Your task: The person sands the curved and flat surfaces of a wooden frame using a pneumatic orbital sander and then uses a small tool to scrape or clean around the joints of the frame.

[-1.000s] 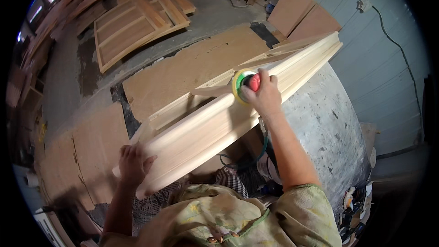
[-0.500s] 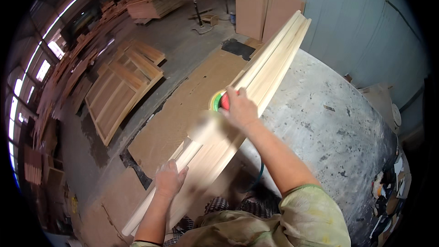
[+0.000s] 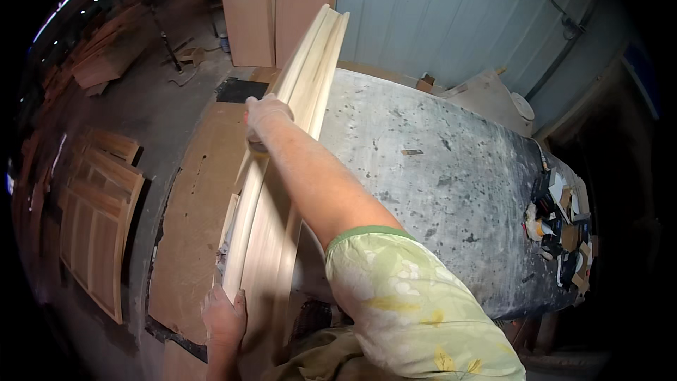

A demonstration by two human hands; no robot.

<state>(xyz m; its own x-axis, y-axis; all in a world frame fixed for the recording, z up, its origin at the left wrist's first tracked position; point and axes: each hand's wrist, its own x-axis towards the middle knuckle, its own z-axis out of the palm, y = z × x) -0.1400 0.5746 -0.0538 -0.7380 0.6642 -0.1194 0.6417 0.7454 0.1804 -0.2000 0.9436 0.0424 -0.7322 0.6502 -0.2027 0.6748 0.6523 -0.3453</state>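
Observation:
A long, pale profiled wood moulding (image 3: 271,183) runs away from me, its far end rising above a grey table. My right hand (image 3: 266,116) is closed over a small red-bodied hand sander (image 3: 255,147) against the left edge of the moulding. Most of the sander is covered by the hand. Close to my body, my left hand (image 3: 224,314) grips the near left edge of the moulding, its thumb against the rounded rim. My right arm crosses over the wood and hides part of it.
To the right spreads a stained grey tabletop (image 3: 416,190), with scraps and tools (image 3: 564,226) heaped at its right end. Brown board (image 3: 197,190) lies on the left. A slatted wooden frame (image 3: 99,226) stands farther left, and two panels (image 3: 278,25) lean on the blue wall.
The view has swung right. My right hand and the sander have moved farther along the moulding toward its far end. My left hand stays at the near left edge.

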